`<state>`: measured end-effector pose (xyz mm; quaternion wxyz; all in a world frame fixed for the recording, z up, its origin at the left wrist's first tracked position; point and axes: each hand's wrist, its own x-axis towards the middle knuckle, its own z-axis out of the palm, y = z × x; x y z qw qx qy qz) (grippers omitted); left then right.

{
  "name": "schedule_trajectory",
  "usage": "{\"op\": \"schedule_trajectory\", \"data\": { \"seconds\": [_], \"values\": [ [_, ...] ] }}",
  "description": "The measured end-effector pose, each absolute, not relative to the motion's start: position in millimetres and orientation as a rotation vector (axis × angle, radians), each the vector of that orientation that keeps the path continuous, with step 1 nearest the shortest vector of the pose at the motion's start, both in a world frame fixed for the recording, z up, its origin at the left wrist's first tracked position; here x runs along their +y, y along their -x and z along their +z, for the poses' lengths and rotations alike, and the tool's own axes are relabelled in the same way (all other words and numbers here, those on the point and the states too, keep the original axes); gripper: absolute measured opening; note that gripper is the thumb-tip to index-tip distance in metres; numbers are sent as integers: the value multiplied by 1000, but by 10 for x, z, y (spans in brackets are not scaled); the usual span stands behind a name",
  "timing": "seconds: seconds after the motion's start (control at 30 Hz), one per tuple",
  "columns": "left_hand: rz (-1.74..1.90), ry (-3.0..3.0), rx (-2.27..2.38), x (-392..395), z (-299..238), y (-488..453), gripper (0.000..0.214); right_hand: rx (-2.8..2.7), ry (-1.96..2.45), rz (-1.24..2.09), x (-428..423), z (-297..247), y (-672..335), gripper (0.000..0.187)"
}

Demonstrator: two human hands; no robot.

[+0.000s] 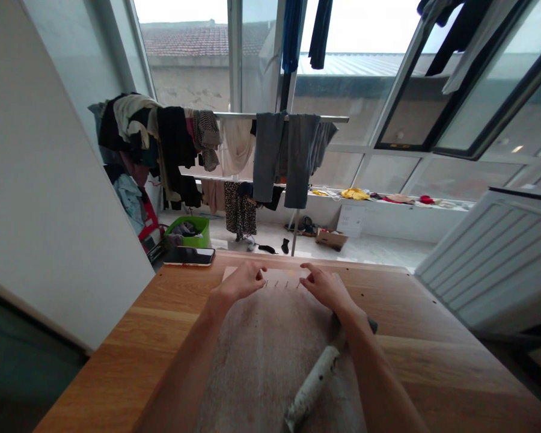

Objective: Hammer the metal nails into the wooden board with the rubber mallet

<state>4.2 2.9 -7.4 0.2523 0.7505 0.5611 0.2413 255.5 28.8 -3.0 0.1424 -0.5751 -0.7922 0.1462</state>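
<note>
A pale wooden board (pixel 252 343) lies lengthwise in front of me on the table. Several thin nails (pixel 276 284) stand in a row near its far end. My left hand (pixel 243 281) is at the left end of this row, thumb and forefinger apart beside the leftmost nail. At the other end, my right hand (pixel 324 286) has its forefinger and thumb spread, the thumb close to the rightmost nail. Whether either thumb touches a nail, I cannot tell. A hammer with a white, worn handle (pixel 313 385) lies on the board, its head partly hidden under my right forearm.
A phone (pixel 189 256) rests at the table's far left corner. Beyond the wooden table (pixel 415 355) are a drying rack (pixel 333 119) hung with clothes, a green basket (pixel 202 233) and a cardboard box (pixel 331 239) on the floor. A white slatted panel (pixel 491 258) stands at the right.
</note>
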Motion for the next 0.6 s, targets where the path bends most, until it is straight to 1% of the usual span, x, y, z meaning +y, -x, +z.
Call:
{"op": "schedule_trajectory", "data": {
  "seconds": [0.13,0.27,0.37,0.5,0.6],
  "values": [
    [627,-2056,1618,-28,42,-59,30,-2284,1663,398,290,10,-2550,38],
    [599,-2069,1617,-42,79,-67,32,-2303,1650,391,252,57,-2521,38],
    [573,-2137,1619,-23,45,-96,31,-2327,1656,388,210,72,-2465,31],
    [518,-2293,1629,-9,18,-175,23,-2366,1650,377,187,56,-2382,17],
    [440,-2396,1638,-14,20,-222,18,-2379,1636,349,180,55,-2347,18]
  ]
}}
